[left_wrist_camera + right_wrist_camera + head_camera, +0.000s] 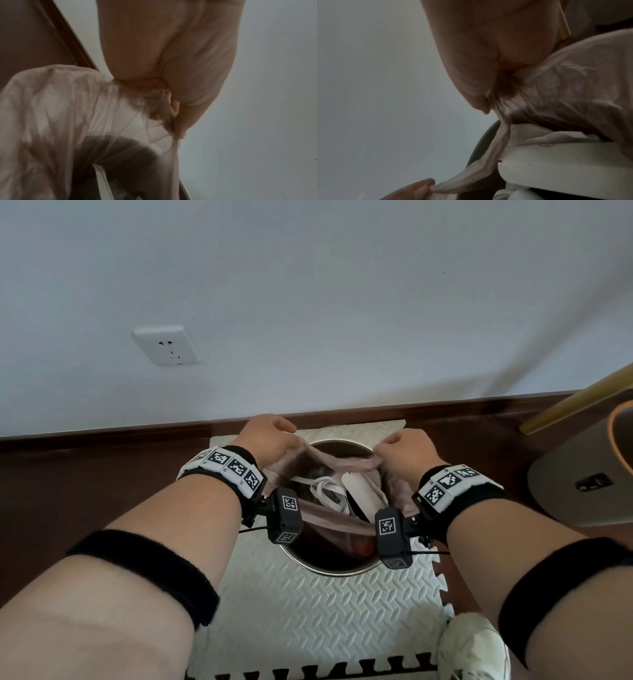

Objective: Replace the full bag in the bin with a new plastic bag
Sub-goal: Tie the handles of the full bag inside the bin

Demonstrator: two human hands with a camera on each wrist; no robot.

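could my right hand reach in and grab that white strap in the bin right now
Probably not yet. The right hand grips the pink bag at its rim, as does the left hand, so its fingers are busy. The white strap lies uncovered in the open bag mouth; letting go would free the way.

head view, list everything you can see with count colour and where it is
bin: 1, shiny metal, round, on the mat below the hands
bag: 1, pale pink see-through plastic, in the bin, rim gathered up
rubbish: several white pieces, inside the bag
foam mat: 1, white, on the floor by the wall
floor: dark brown wood
wall socket: 1, white, on the wall, upper left
pole: 1, yellowish, leaning at far right
shoe: 1, white, bottom right
wristbands: 2 black with square markers, one per wrist
left hand: grips the bag rim
right hand: grips the bag rim
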